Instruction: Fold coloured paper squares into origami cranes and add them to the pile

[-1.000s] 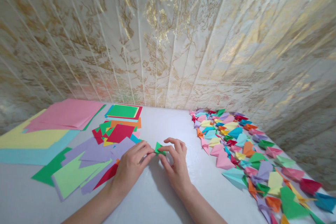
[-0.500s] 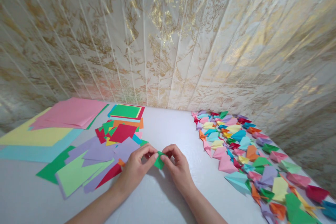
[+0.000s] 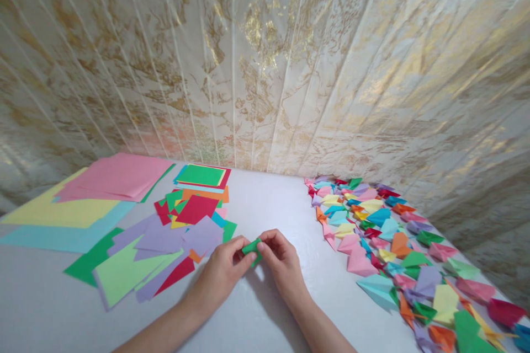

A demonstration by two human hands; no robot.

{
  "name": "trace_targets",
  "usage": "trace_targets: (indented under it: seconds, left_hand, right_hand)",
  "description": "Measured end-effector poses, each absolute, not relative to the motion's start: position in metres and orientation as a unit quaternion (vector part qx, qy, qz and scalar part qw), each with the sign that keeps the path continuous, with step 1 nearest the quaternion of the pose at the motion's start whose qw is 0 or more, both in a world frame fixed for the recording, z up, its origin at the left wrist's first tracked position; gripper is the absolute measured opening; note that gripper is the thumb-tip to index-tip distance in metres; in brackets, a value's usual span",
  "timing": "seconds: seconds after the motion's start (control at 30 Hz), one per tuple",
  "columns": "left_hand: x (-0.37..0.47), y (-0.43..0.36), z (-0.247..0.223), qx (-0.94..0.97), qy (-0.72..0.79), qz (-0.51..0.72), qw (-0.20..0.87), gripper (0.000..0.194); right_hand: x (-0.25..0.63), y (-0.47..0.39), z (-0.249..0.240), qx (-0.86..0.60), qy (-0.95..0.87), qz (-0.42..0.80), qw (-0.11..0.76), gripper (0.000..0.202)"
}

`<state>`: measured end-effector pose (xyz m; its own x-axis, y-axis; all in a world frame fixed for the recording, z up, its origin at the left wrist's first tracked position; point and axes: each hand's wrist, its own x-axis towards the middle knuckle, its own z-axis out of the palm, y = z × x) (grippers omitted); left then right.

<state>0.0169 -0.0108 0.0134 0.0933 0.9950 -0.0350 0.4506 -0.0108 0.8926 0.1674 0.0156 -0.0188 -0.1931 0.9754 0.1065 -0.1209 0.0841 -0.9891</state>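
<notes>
Between my hands is a small piece of folded green paper, held just above the white table. My left hand pinches its left side between thumb and fingers. On the other side my right hand grips the right end, thumb toward me. The fingers cover part of the paper, so its full folded shape is hidden. Loose lilac paper sheets and a dark red paper piece lie just left of my left hand. Folded paper figures in many colours spread out to the right of my right hand.
Large pink sheets lie over yellow paper and light blue paper at the far left. A neat stack of smaller sheets sits at the back. Behind the white table hangs a gold-patterned curtain.
The green paper has turned in my fingers and now shows as a narrow slanted strip across the top. Both hands stay gripping it; the whole view has shifted slightly.
</notes>
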Motion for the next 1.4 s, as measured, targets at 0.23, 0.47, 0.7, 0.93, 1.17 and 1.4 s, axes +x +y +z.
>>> trace_targets:
  seconds: [0.23, 0.47, 0.7, 0.93, 1.17, 1.4]
  left_hand:
    - [0.022, -0.013, 0.019, 0.631, 0.57, 0.321, 0.417, 0.029]
    - [0.014, -0.016, 0.02, 0.674, 0.588, 0.219, 0.39, 0.015]
    - [0.0, -0.024, 0.03, 0.841, 0.491, 0.202, 0.109, 0.029]
    - [-0.008, -0.026, 0.006, 0.905, 0.401, 0.141, -0.011, 0.04]
    - [-0.007, -0.03, -0.002, 0.904, 0.403, 0.141, -0.027, 0.047]
    - [-0.009, -0.03, 0.006, 0.904, 0.399, 0.146, 0.038, 0.052]
  right_hand:
    - [0.167, 0.013, -0.015, -0.434, -0.55, 0.509, 0.5, 0.024]
    - [0.17, 0.018, -0.014, -0.469, -0.541, 0.466, 0.52, 0.024]
    - [0.173, 0.021, -0.017, -0.504, -0.674, 0.354, 0.407, 0.006]
    - [0.171, 0.021, -0.017, -0.521, -0.788, 0.174, 0.276, 0.023]
    - [0.206, 0.021, 0.011, -0.4, -0.834, 0.296, 0.24, 0.037]
    - [0.222, 0.025, 0.01, -0.358, -0.823, 0.358, 0.257, 0.029]
